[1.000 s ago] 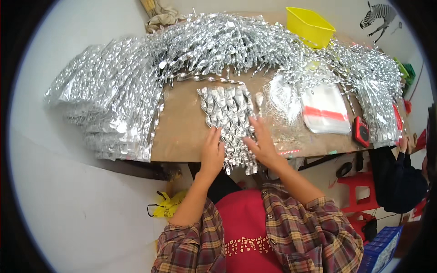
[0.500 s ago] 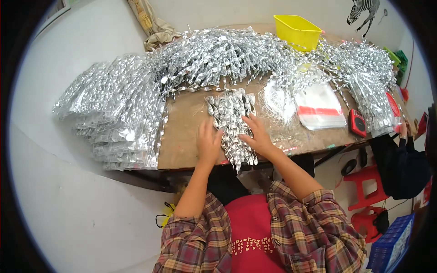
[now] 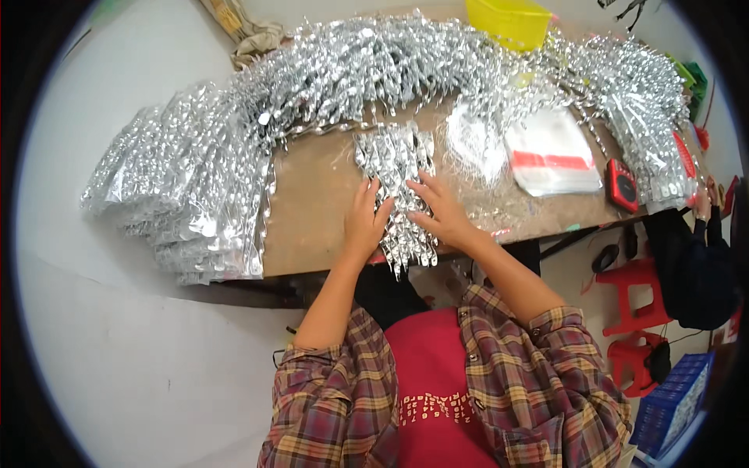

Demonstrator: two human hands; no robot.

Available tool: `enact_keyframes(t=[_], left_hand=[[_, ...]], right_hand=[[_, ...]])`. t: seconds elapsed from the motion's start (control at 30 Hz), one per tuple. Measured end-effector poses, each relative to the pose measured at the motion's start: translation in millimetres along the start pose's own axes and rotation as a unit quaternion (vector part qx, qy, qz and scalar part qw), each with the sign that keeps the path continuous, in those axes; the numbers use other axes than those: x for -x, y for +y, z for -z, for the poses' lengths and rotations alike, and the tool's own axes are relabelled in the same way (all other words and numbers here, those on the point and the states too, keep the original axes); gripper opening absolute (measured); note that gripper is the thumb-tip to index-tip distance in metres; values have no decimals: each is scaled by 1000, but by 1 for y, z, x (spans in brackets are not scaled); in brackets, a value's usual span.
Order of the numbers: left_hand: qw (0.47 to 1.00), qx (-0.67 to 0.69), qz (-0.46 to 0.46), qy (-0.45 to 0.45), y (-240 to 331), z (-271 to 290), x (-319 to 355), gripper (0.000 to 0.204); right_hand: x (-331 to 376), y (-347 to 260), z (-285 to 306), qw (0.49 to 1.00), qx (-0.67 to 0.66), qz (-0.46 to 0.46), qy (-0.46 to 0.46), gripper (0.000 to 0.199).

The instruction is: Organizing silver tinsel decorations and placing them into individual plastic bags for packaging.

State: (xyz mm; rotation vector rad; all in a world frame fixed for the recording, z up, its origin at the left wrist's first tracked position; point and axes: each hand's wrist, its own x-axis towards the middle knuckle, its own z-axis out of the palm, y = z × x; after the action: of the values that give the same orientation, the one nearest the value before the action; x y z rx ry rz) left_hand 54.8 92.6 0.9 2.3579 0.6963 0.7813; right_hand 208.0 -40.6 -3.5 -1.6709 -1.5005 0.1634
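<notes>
A bundle of twisted silver foil strips (image 3: 396, 183) lies lengthwise before me, its lower ends reaching over the table's front edge. My left hand (image 3: 365, 225) rests along the bundle's left side, fingers stretched out and touching the strips. On the opposite side, my right hand (image 3: 446, 212) lies with its fingers spread, the tips on the strips. Neither hand is closed round anything. Behind the bundle, a large heap of similar silver twists (image 3: 367, 70) spreads over the back of the table.
Plastic-wrapped silver bundles (image 3: 195, 187) are stacked at the left end of the brown table (image 3: 308, 207). To the right are white strings (image 3: 474, 144), clear bags (image 3: 552, 152) with a red band, a red device (image 3: 622, 186) and a yellow bin (image 3: 507, 23). Another person (image 3: 694, 269) sits at far right.
The whole view has shifted, so the table sits higher in the picture. Both hands have slid slightly up along the bundle and closer together, and its lower ends look more gathered.
</notes>
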Motion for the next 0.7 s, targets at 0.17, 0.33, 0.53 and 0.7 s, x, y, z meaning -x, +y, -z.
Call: enact_keyframes(t=[0.17, 0.33, 0.53, 0.7], left_hand=[[999, -23, -31, -14, 24, 5, 17, 50], [999, 9, -15, -39, 26, 6, 26, 48], [999, 36, -18, 16, 18, 8, 21, 49], [994, -17, -108, 10, 25, 11, 10, 50]], right_hand=[[22, -22, 0, 999, 44, 10, 21, 52], [37, -36, 13, 998, 66, -13, 4, 55], [36, -39, 59, 986, -119, -114, -7, 46], [63, -40, 93, 962, -179, -170, -120, 24]])
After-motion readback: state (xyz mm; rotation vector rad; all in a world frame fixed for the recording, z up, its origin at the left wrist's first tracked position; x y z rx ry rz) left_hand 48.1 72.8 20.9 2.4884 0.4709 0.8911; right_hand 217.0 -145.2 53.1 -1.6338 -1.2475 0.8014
